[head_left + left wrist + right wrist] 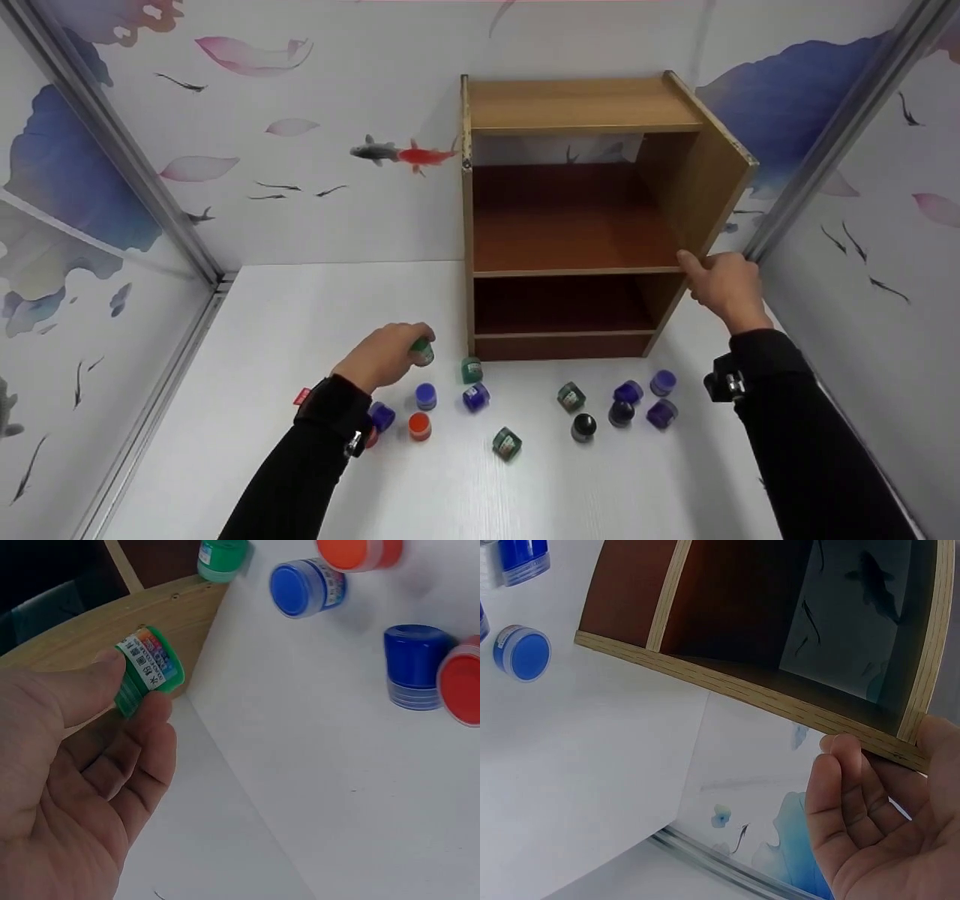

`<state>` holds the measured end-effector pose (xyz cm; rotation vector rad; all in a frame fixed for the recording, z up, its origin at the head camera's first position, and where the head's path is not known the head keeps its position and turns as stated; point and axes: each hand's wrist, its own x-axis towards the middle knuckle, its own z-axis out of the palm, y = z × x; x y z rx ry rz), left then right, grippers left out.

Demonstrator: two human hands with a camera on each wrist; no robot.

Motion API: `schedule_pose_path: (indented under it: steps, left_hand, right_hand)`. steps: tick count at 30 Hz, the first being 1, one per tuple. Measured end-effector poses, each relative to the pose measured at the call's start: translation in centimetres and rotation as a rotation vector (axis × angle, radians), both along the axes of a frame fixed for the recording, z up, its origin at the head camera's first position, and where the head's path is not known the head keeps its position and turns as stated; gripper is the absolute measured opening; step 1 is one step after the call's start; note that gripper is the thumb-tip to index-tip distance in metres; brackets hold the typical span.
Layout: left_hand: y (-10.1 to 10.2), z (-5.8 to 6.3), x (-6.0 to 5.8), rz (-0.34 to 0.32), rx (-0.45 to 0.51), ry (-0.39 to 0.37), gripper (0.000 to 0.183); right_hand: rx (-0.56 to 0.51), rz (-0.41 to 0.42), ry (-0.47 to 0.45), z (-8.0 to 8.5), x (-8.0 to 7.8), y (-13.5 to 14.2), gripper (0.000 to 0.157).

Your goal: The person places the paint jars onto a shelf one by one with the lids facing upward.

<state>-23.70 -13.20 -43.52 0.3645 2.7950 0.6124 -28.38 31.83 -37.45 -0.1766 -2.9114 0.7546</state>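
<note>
My left hand (382,356) pinches a small green paint jar (422,352) between thumb and fingers, in front of the shelf's left side. The left wrist view shows that jar's printed label (150,658) and green cap. A small wooden shelf (581,105) with a red-brown interior stands against the back wall. My right hand (726,291) grips the front edge of its right side panel (705,187), thumb on the front and fingers round the outside. Another green jar (472,370) stands by the shelf's lower left corner, with a blue jar (475,397) lying close in front.
Several paint jars are scattered over the white table (300,315): an orange jar (420,427) and a blue jar (425,397) near my left wrist, dark green jars (507,444) in the middle, black jars (583,427) and purple jars (662,414) on the right. Printed panels enclose the table.
</note>
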Motion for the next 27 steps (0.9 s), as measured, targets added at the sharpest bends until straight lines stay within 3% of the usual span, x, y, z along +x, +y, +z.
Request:
schedule_pose_path:
  steps: [10,20,27]
  left_hand:
    - [4.3,2.3,0.5,-0.152,-0.054,0.032,0.033]
    - [7.8,5.3,1.2,-0.281,-0.091,0.148,0.034]
    - [8.9,6.8,0.9,-0.295,-0.09,0.197,0.036]
  right_hand:
    - [0.019,0.006,0.038,-0.1,-0.2,-0.1,0.065]
    - [0.003,-0.019,0.013,0.0,-0.3,-0.3,0.063]
    - [0.022,-0.04,0.034,0.2,0.0,-0.7,0.06]
